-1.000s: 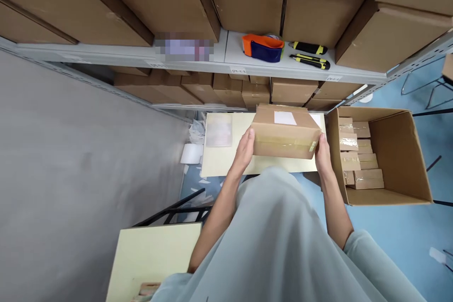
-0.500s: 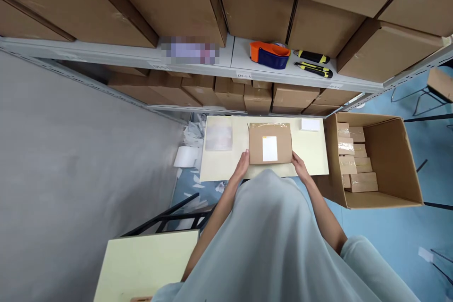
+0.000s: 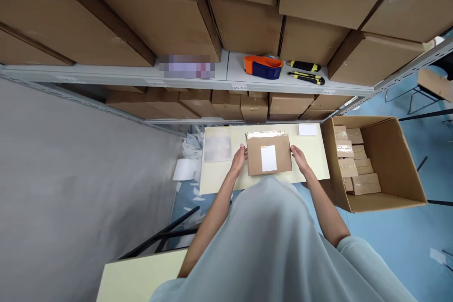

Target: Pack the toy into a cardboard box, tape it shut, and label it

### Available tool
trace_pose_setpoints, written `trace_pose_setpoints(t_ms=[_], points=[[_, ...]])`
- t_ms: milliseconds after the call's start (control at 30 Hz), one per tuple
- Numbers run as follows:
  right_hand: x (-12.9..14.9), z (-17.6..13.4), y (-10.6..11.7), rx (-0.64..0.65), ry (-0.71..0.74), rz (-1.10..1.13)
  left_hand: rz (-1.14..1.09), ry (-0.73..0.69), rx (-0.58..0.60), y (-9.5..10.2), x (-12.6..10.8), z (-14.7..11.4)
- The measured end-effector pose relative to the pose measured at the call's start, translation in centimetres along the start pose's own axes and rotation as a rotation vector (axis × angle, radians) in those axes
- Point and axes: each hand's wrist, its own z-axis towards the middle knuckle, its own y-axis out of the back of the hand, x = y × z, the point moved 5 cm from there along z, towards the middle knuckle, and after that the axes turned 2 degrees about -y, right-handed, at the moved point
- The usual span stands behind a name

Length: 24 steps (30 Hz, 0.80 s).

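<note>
A flat cardboard box (image 3: 254, 155) with a white label (image 3: 269, 158) and shiny clear tape along its far edge sits over the pale table (image 3: 236, 184) in front of me. My left hand (image 3: 239, 160) is at its left side, fingers against the edge. On the opposite side my right hand (image 3: 299, 157) has its fingers at the right edge, so the box is held between both hands. To the left on the table is a translucent plastic sheet or bag (image 3: 217, 146). At the back right lies a small white stack, perhaps labels (image 3: 307, 130).
A large open carton (image 3: 396, 160) holding several small taped boxes stands right of the table. The shelf (image 3: 219, 75) above carries cartons, an orange-and-blue tape dispenser (image 3: 264, 67) and two utility knives (image 3: 306, 71). A grey wall (image 3: 88, 184) is at left.
The view has tilted slightly upward. Both hands have moved farther up the box's sides, and the box has turned a little.
</note>
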Motion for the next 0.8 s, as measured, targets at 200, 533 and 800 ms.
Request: trace_pose_setpoints(t_ms=[200, 533, 800], points=[[2.6, -3.5, 1.6, -0.054, -0.009, 0.202, -0.123, -0.106, -0.040, 1.2, -1.9, -2.7], [-0.7, -4.7, 1.3, -0.030, -0.135, 0.073, 0.012, -0.034, -0.109, 1.2, 1.2, -4.1], [3.3, -2.1, 0.5, -0.131, -0.008, -0.232, 0.204, -0.330, -0.261, 1.7, -3.2, -4.4]])
